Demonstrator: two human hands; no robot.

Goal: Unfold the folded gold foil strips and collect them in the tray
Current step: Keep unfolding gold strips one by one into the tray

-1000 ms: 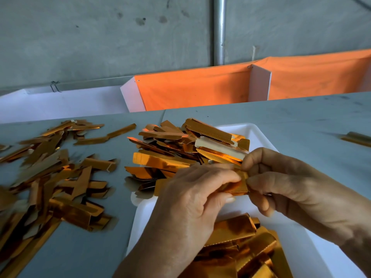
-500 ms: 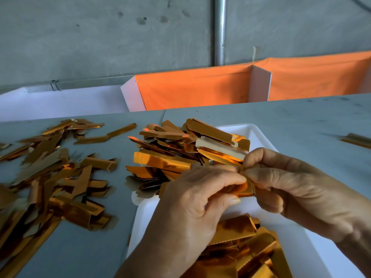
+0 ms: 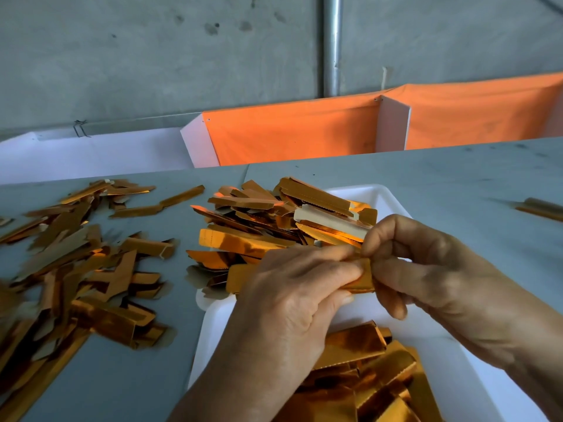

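While both hands meet above the white tray (image 3: 393,196), the left hand (image 3: 292,300) and right hand (image 3: 432,269) pinch one gold foil strip (image 3: 364,277) between them. Shiny, creased, it runs left to right across the tray. Beyond lies the strip pile (image 3: 274,220) on the tray's far corner.

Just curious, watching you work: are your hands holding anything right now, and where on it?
Yes, one gold foil strip over the white tray. The left hand and right hand both pinch it near its right end.
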